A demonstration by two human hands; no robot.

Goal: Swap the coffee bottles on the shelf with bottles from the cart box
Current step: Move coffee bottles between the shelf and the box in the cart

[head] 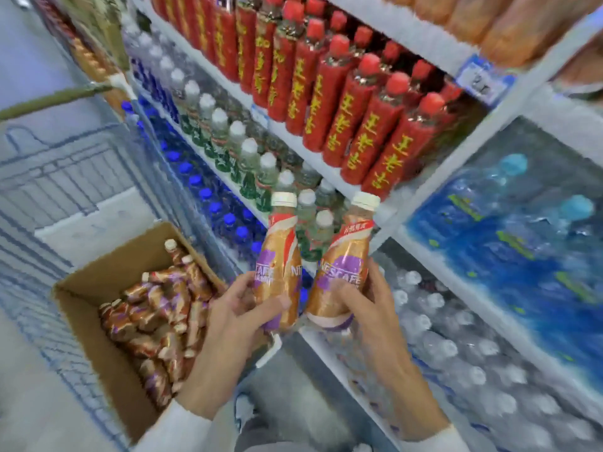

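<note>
While left hand (228,316) grips coffee bottle (278,256), right hand (375,309) holds NESCAFE bottle (344,256).

- A shop, seen along a drinks aisle lined with white shelves (473,138) in tiers.
- Rows of identical red bottles (352,125), white-capped clear bottles (228,141) and blue-capped bottles (208,197) stand packed front to back.
- A blue price label (483,81) sits on a shelf edge.
- Wrapped packs of water (522,223) fill a lower bay.
- A wire cart (65,177) holds a cardboard box (107,370) of coffee bottles (153,314).
</note>
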